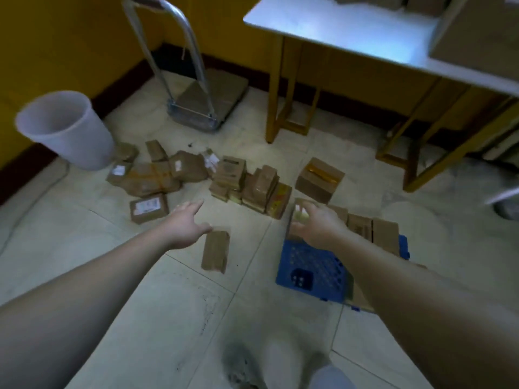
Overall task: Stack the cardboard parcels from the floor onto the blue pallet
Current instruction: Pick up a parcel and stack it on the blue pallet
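Several brown cardboard parcels point(157, 175) lie scattered on the tiled floor in the middle distance. A blue pallet point(311, 272) sits at the right, with a row of parcels point(384, 234) standing along its far edge. My right hand point(317, 226) hovers over the pallet's far left corner, fingers curled around a small parcel point(300, 213) there. My left hand point(186, 223) is open, fingers spread, reaching above a long flat parcel point(215, 249) on the floor. A taller box point(318, 179) stands just beyond the pallet.
A white plastic bin point(67, 127) stands at the left by the yellow wall. A platform trolley point(202, 99) is parked at the back. A white-topped table point(365, 35) with yellow legs fills the upper right. My shoe point(238, 366) shows at the bottom.
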Demonstrator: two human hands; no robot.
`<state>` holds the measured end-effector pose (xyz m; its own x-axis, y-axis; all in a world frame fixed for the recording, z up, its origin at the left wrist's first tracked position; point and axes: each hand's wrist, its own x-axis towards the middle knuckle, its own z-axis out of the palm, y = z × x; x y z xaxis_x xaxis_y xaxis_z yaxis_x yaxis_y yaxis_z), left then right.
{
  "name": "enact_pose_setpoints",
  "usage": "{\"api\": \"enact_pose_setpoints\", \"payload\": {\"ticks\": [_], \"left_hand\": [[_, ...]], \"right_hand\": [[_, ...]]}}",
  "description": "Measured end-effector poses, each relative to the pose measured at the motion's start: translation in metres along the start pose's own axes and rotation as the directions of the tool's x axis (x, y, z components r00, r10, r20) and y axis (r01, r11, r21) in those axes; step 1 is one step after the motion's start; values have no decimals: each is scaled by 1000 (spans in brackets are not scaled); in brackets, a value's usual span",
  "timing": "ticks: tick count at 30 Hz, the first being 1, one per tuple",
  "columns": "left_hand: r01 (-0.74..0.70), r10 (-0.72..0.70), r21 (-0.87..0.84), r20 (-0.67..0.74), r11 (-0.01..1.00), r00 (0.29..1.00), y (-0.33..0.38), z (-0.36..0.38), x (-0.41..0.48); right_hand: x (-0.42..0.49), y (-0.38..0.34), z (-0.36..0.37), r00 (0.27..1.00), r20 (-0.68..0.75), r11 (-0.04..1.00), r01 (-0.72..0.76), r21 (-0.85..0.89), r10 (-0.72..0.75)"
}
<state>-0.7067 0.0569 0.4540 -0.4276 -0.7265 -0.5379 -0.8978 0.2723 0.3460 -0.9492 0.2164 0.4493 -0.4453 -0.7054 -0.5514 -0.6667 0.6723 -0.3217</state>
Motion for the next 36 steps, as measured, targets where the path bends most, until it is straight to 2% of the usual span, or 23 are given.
{"api": "enact_pose_setpoints", "payload": {"ticks": [8,17,27,32,36], "left_hand": [[80,-115,-192,-179,978,977,-99,-122,-9],[131,-196,-216,-313,968,929,-167,-229,30],[90,-144,-221,-245,971,959,-282,-320,129],[71,-93,-177,-121,982,988,-350,-367,187],[63,-69,-120,-43,991,997,-377,-399,239]], "right_hand": [[19,-160,-41,974,-33,974,220,-59,-222],[103,-281,-70,959,8,956,284,-69,-284],[188,-439,-31,979,-17,977,200,-73,-201],[222,-515,20,993,50,994,107,11,-107],[247,-544,45,996,80,997,26,78,-32]]}}
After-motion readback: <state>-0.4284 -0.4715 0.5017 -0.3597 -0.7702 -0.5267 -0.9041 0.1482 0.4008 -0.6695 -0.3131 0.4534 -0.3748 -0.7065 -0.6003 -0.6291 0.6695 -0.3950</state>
